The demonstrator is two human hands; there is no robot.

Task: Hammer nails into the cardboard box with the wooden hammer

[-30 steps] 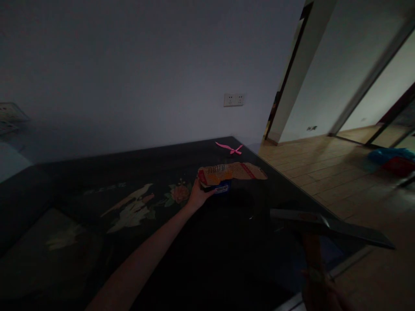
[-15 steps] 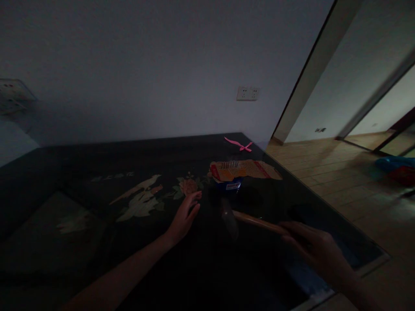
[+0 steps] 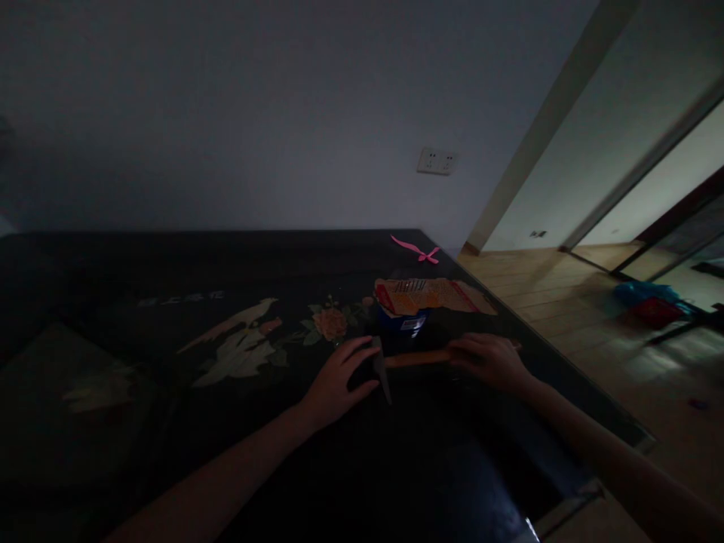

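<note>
A hammer (image 3: 418, 358) with a wooden handle and a narrow dark metal head lies low over the dark tabletop, roughly level. My right hand (image 3: 489, 358) is closed round the handle toward its right end. At the head, my left hand (image 3: 342, 381) has its fingers and thumb apart, fingertips close to the metal; whether they touch it I cannot tell. Just beyond the hammer, a torn piece of printed cardboard (image 3: 435, 296) rests on a blue container (image 3: 403, 322). Several thin dark nail-like pieces (image 3: 410, 286) lie in a row on the cardboard.
A pink ribbon-like strip (image 3: 417, 250) lies near the far right corner of the black table (image 3: 317, 264), which bears a bird and flower picture. A wall socket (image 3: 437, 161) sits behind. On the floor at right is a blue and red bundle (image 3: 653, 304). The light is dim.
The hammer has lowered and turned more level, its head nearer my left hand. My right hand has moved forward and left, while my left hand has come slightly right to the head.
</note>
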